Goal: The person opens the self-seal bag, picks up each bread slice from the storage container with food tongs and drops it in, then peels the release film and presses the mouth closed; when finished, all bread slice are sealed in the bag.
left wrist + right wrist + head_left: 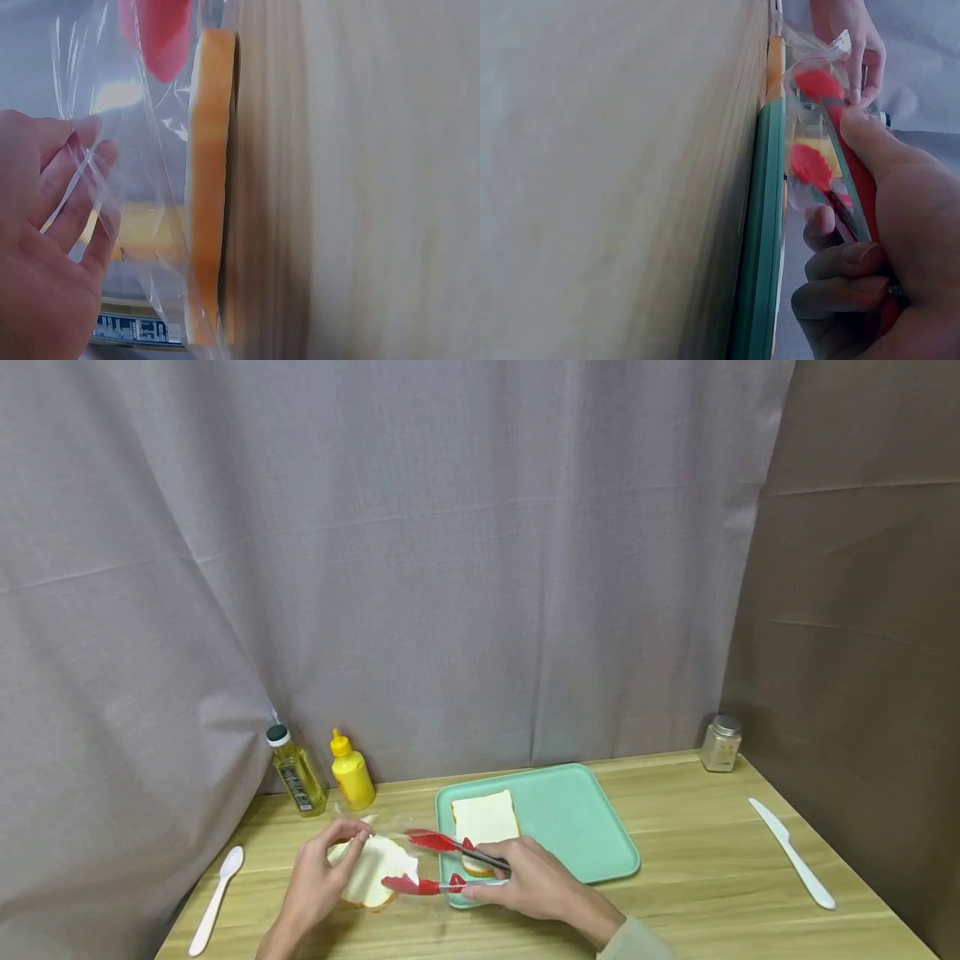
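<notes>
Between thumb and fingers, my left hand (318,870) pinches the edge of a clear plastic bag (161,124). A slice of bread (372,870) with an orange-brown crust lies in or under that film on the table; which one, I cannot tell. My right hand (534,878) grips red-tipped tongs (429,887), their two tips spread apart. The lower tip reaches over the right edge of the slice, and the upper one is just beyond it. Another bread slice (486,820) lies on the left of a green tray (573,814), partly behind the tongs.
Behind my left hand stand an oil bottle (297,774) and a yellow squeeze bottle (352,775). A white spoon (217,900) lies at the left. On the right are a seasoning jar (722,744) and a white knife (792,853). Grey curtain (480,568) hangs behind the table.
</notes>
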The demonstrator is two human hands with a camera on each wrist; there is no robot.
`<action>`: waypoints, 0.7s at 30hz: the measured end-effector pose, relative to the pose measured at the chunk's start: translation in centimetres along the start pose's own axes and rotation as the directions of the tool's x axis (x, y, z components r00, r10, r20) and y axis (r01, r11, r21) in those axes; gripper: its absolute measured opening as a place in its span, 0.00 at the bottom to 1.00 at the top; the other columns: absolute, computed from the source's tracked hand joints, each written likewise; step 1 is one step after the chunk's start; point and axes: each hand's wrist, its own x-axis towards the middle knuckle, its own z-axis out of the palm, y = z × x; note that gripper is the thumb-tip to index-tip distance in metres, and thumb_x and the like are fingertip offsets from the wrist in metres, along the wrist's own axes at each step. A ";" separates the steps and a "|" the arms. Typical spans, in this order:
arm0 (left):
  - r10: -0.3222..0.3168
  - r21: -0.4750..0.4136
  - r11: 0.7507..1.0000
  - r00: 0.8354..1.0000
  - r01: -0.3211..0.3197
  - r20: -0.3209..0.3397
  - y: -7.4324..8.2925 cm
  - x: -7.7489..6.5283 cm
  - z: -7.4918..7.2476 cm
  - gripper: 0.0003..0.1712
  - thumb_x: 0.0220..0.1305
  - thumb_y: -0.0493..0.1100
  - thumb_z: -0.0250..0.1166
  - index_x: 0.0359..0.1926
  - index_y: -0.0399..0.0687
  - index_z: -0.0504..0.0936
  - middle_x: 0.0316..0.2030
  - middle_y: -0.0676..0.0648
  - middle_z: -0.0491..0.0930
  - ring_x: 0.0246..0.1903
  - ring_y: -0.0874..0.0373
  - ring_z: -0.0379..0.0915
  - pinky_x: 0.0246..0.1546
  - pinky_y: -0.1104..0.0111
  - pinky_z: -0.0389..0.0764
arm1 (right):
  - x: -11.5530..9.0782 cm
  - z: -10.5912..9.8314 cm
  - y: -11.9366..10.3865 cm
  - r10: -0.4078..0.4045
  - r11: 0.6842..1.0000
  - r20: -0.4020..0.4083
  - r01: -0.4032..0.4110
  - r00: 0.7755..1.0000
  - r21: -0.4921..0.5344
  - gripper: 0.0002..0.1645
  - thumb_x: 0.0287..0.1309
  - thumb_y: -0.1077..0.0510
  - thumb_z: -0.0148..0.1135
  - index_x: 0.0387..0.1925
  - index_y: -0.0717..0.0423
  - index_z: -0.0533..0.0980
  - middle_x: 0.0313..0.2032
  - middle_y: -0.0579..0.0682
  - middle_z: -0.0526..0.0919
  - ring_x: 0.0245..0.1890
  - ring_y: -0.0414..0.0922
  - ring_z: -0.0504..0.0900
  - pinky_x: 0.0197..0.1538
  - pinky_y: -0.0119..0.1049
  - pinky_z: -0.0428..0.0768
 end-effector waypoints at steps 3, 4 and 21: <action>-0.014 0.003 1.000 1.000 0.014 -0.011 -0.1 0.0 -0.2 0.09 0.70 0.33 0.73 0.43 0.53 0.90 0.41 0.58 0.93 0.44 0.59 0.90 0.52 0.71 0.89 | -0.1 -0.1 0.0 0.005 1.000 0.008 -0.005 1.000 0.024 0.30 0.66 0.27 0.69 0.57 0.39 0.88 0.41 0.33 0.90 0.35 0.31 0.78 0.38 0.27 0.78; -0.023 0.003 1.000 1.000 0.023 -0.012 -0.1 0.0 -0.3 0.09 0.70 0.34 0.73 0.43 0.54 0.90 0.40 0.58 0.93 0.44 0.60 0.90 0.53 0.73 0.88 | -0.1 -0.2 0.0 0.007 1.000 0.010 -0.007 1.000 0.030 0.28 0.67 0.27 0.68 0.56 0.38 0.89 0.40 0.32 0.89 0.34 0.31 0.78 0.38 0.27 0.77; -0.133 0.056 0.989 0.989 0.136 -0.056 -1.0 0.2 -1.5 0.04 0.72 0.38 0.73 0.45 0.51 0.89 0.40 0.54 0.94 0.44 0.63 0.89 0.53 0.85 0.80 | -4.4 -3.3 1.5 0.081 0.996 -0.090 -0.084 0.993 -0.037 0.37 0.62 0.25 0.72 0.62 0.42 0.87 0.25 0.30 0.75 0.29 0.30 0.72 0.29 0.24 0.69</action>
